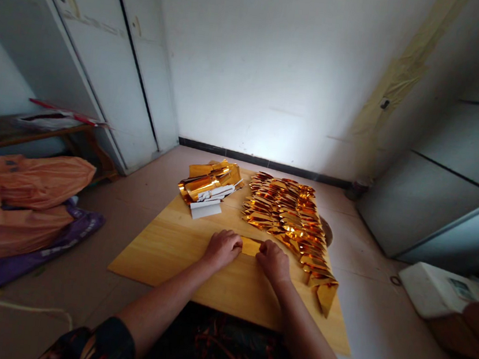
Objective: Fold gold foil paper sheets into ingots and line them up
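Note:
A small sheet of gold foil paper [251, 247] lies stretched between my two hands, low over the wooden board. My left hand [223, 248] grips its left end with curled fingers. On the opposite end, my right hand [273, 260] is closed in the same way. Just beyond my right hand spread rows of folded gold foil pieces [282, 208], overlapping one another and running toward the board's near right corner. Farther off to the left is a loose pile of gold foil sheets [210, 182], with white-backed strips [206, 209] at its front.
The wooden board [161, 251] stands low above a tiled floor. Orange and purple bags [23, 199] lie at the left, near a cable [23, 306]. A white box [431, 290] sits on the right. Cabinets [120, 42] and a white wall [269, 78] enclose the space.

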### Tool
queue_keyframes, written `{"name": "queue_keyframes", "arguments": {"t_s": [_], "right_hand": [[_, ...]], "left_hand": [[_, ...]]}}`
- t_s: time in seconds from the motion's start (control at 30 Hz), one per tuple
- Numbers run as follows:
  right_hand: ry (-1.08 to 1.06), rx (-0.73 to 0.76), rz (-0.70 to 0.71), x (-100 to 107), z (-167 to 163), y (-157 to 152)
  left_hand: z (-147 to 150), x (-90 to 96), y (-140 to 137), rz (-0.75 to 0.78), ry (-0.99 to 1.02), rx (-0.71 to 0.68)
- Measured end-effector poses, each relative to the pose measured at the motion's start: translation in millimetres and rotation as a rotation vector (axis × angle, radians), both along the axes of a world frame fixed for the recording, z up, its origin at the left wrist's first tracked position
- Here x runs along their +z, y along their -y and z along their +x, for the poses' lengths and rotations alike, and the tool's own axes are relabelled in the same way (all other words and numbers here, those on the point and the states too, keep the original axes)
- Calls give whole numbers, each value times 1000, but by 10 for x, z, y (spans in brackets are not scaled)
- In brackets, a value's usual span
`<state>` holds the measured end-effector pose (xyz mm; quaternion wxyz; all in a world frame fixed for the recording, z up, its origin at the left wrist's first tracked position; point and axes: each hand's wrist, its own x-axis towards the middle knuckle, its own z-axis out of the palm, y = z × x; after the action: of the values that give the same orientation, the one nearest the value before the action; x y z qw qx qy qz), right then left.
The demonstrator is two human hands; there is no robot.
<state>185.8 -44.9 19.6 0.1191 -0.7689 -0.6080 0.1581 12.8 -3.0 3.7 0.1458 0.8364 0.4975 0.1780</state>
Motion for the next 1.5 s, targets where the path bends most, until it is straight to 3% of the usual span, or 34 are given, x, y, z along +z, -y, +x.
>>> {"name": "queue_keyframes", "arguments": {"t_s": [0.17,0.4,0.73,1.1,1.27,1.5], "right_hand": [[-81,41,46,-41,83,15],[-32,75,69,-81,85,21],[-36,86,146,-33,65,81],[-107,222,173,-116,203,129],[-104,207,172,-62,199,142],[-126,126,335,-210,212,194]], "left_hand": [[-63,-10,-35,-30,25,-62],[-101,-13,-25,-27,59,-100],[-55,-120,10,97,160,-38],[-122,-108,70,159,227,-168],[-113,-114,57,145,209,-137],[-107,-143,57,140,239,-87]]}}
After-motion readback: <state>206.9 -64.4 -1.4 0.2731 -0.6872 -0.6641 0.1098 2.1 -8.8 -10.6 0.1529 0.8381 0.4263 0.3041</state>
